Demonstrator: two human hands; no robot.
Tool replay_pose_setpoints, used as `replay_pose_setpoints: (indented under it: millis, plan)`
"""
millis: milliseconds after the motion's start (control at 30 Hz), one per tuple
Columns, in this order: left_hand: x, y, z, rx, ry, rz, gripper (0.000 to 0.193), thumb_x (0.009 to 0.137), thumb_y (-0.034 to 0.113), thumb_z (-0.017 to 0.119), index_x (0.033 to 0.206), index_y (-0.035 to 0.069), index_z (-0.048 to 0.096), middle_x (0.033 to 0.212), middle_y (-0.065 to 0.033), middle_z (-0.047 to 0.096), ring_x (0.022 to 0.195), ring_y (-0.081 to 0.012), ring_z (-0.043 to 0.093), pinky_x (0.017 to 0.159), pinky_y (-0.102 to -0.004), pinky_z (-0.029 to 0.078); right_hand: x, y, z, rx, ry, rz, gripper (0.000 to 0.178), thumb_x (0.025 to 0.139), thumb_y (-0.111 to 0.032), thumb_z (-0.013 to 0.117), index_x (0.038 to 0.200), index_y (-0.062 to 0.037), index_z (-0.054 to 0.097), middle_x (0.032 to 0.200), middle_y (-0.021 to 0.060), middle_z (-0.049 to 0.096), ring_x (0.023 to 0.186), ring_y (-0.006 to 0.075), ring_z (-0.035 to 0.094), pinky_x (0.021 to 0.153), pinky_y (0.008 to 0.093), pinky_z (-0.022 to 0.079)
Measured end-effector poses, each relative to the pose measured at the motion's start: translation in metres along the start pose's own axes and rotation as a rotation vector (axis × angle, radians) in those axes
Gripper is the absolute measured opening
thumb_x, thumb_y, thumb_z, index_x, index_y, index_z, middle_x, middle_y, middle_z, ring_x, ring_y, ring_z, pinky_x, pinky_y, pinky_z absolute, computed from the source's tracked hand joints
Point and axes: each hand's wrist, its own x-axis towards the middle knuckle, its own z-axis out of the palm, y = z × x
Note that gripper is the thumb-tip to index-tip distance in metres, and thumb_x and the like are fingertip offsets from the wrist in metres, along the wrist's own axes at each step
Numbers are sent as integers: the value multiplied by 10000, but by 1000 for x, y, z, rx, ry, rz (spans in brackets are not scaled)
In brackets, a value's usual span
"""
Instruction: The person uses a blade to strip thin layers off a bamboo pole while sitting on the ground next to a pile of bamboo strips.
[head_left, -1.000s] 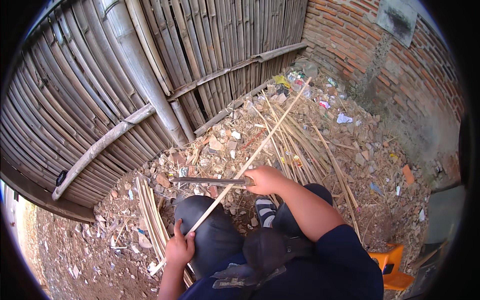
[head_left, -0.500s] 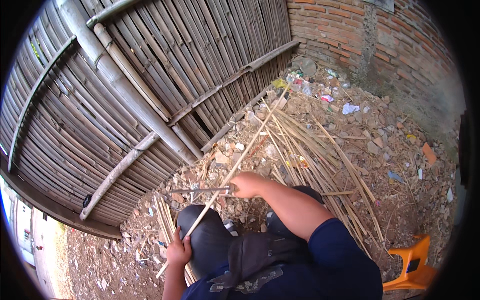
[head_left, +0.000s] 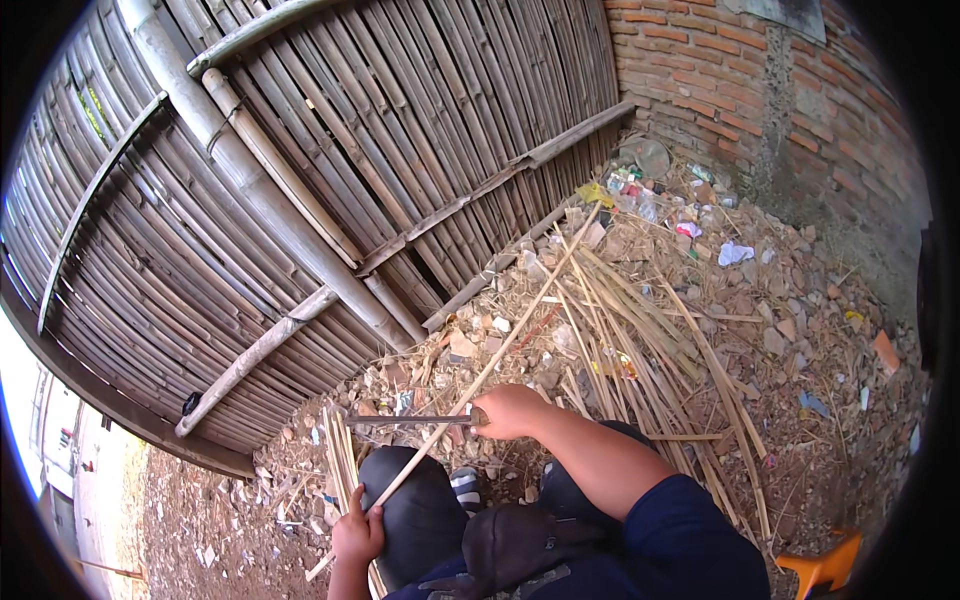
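A tall fence of split bamboo (head_left: 300, 200) fills the far left of the scene, braced by thick round poles (head_left: 250, 190) that run slantwise across it. To the far right stands a red brick wall (head_left: 760, 100). Between them the ground (head_left: 820, 330) is strewn with rubble, scraps of litter and dry chips. A loose heap of bamboo strips (head_left: 640, 320) lies spread over that ground to the right of centre, and a smaller bundle of strips (head_left: 340, 460) lies near the person's left knee. At the near right corner part of an orange plastic stool (head_left: 825, 570) shows.

The person sits low, with dark trousers over the knees and a dark blue sleeve on the right arm. One long bamboo strip (head_left: 480, 375) runs slantwise from the near left, across the left knee, away to the far right towards the foot of the fence. The left hand (head_left: 357, 535) grips the near end of this strip at the knee, fingers curled tight round it. The right hand (head_left: 508, 410) is closed in a fist round the handle of a long knife (head_left: 410, 420), whose blade points left and lies level across the strip, touching it just beyond the knee.
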Motion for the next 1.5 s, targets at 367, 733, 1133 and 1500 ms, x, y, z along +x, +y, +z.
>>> replay_pose_setpoints:
  millis: [367, 733, 1133, 1500]
  plan:
    - [-1, 5, -5, -28, 7, 40, 592, 998, 407, 531, 1463, 45, 473, 693, -233, 681, 687, -464, 681, 631, -561, 532, 0, 17, 4, 61, 75, 154, 264, 829, -236, 703, 1053, -97, 698, 926, 145, 718, 901, 332, 718, 806, 485, 568]
    - [-27, -13, -5, -66, 88, 44, 582, 1003, 395, 542, 1475, 62, 469, 675, -209, 680, 627, -432, 678, 572, -533, 525, -11, -21, 7, -89, 116, -58, 392, 836, -355, 733, 1101, -67, 703, 900, 187, 719, 864, 376, 708, 777, 507, 554]
    - [-13, -23, 8, -55, 96, -10, 582, 1003, 428, 537, 1470, 84, 482, 669, -221, 674, 632, -442, 678, 571, -548, 521, 14, -26, 27, -205, 102, -97, 272, 831, -301, 699, 995, -85, 696, 856, 155, 706, 846, 337, 710, 770, 495, 559]
    - [-10, -19, 7, -55, 91, -23, 551, 1011, 399, 538, 1444, 61, 497, 639, -197, 664, 608, -431, 672, 559, -531, 520, 26, 15, 29, 66, 260, 112, 268, 842, -292, 715, 970, -57, 690, 867, 189, 708, 840, 372, 697, 766, 497, 551]
